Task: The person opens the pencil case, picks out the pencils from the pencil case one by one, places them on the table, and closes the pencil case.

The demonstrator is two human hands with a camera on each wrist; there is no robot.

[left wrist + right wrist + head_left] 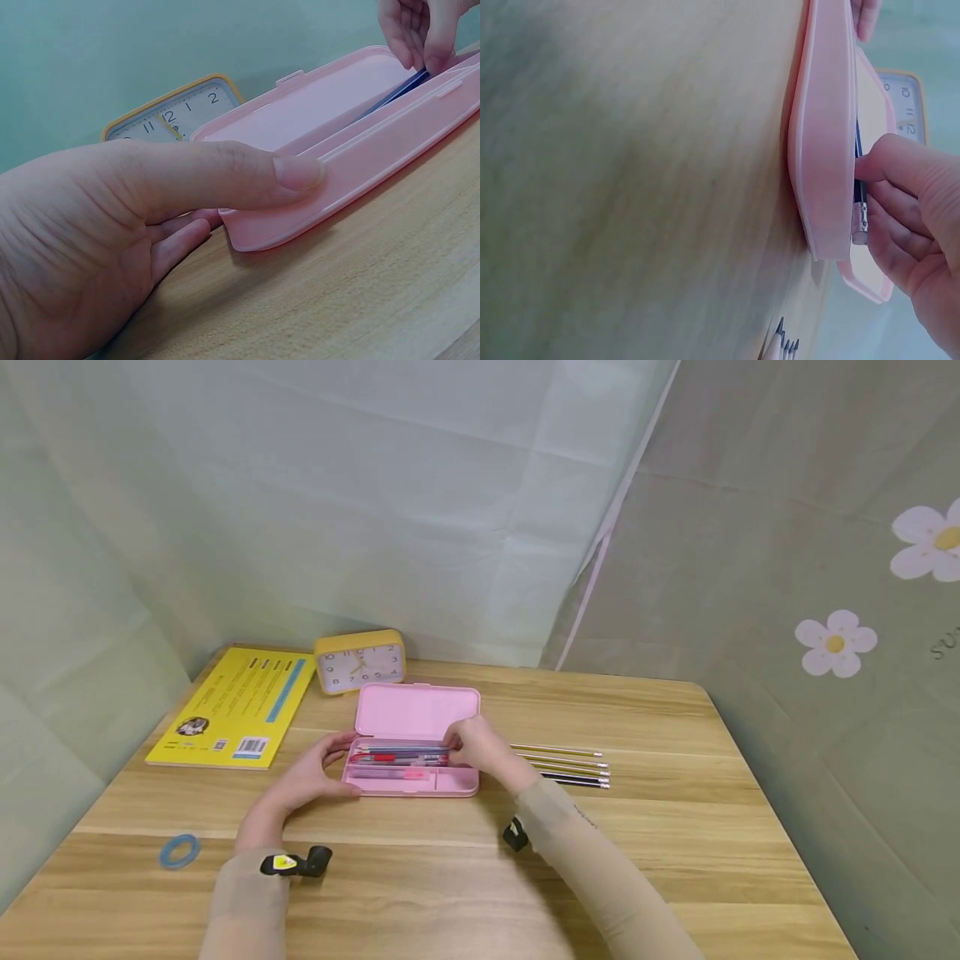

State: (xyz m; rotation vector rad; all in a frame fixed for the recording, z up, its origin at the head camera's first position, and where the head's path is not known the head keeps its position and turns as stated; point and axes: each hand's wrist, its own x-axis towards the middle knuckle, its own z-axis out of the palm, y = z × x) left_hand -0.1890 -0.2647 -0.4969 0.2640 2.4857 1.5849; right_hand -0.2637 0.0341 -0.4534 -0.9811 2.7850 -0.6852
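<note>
A pink pencil case [418, 710] lies with its lid raised, holding several pens and pencils [397, 758] in the long compartment and a pink pen [401, 774] in the front one. My left hand [315, 772] grips the case's left end, its thumb [300, 174] along the front wall. At the right end of the long compartment, my right hand [480, 747] pinches a dark pencil [860, 196] near its eraser end. Several pencils [570, 764] lie on the table right of the case, partly behind my right hand.
Behind the case stands a yellow clock [360, 662]. A yellow book [232, 708] lies at the back left. Toward the front left is a blue ring [179, 852] on the wooden table [420, 877]. Hanging cloth surrounds the back and sides.
</note>
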